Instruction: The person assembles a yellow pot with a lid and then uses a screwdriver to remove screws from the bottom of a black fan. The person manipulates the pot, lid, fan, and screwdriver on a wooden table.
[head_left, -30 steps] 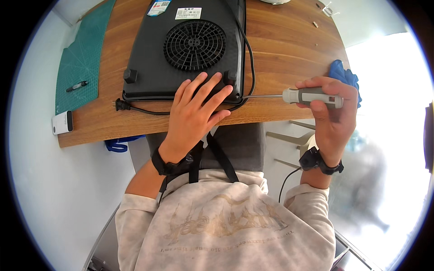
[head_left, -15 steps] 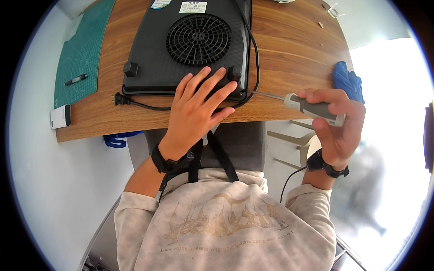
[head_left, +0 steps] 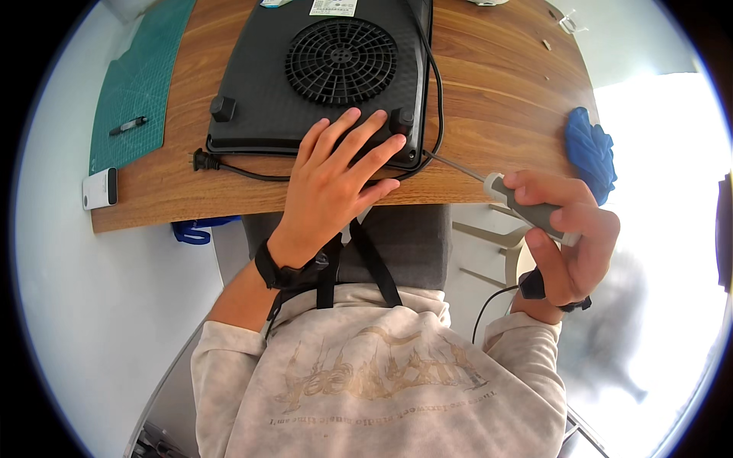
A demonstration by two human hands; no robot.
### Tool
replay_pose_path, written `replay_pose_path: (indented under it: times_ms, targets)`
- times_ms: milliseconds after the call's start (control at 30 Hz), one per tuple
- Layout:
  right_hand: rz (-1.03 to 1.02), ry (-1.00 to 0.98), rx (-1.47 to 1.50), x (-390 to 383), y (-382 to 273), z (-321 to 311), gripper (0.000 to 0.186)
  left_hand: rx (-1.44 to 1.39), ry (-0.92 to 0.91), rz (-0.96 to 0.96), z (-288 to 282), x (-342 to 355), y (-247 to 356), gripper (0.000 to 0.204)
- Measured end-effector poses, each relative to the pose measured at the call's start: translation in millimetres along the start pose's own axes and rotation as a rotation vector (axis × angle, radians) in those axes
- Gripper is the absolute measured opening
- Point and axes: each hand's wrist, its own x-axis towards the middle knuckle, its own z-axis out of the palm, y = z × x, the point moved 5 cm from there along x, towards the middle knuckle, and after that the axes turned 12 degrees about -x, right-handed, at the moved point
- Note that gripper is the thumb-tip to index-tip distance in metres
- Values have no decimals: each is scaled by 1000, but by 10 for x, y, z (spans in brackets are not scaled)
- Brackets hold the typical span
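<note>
A flat black appliance, perhaps an induction cooker, lies on the table with its round vent grille facing up. My left hand rests spread on its near edge, close to a square rubber foot. In my right hand is a screwdriver with a grey and white handle. Its thin shaft slants up and left, the tip just right of the appliance's near right corner; whether it touches the casing I cannot tell. A screw hole shows at that corner.
The appliance's black cord runs down its right side and along the front to a plug. A green cutting mat with a pen lies at left, near a white power bank. Blue cloth hangs at the table's right edge.
The screwdriver's tip has come away from the corner hole toward the right, and its handle has dropped lower, so the shaft slopes more. My left hand has stayed in place.
</note>
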Motion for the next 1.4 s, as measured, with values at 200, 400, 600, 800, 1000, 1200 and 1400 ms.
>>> replay_pose_path:
  times_ms: [200, 400, 600, 800, 1000, 1200, 1400]
  targets:
    - [-20, -2, 46, 6, 10, 42, 36, -2, -2, 1, -3, 9, 6, 59]
    - [-77, -34, 35, 56, 13, 61, 35, -16, -1, -1, 7, 1, -2, 59]
    - [-41, -45, 60, 82, 37, 82, 31, -18, -5, -4, 11, 2, -6, 61]
    - [-104, -145, 39, 134, 54, 70, 33, -19, -7, -6, 17, -2, -8, 62]
    - [-146, -252, -48, 198, -25, 126, 37, -17, -9, -4, 22, 5, -7, 63]
    - [-114, -342, -189, 325, -110, 172, 34, -5, -11, -13, 1, -3, -9, 62]
    - [-224, -493, -372, 475, -197, 167, 25, -31, -1, -2, 21, 21, -1, 61]
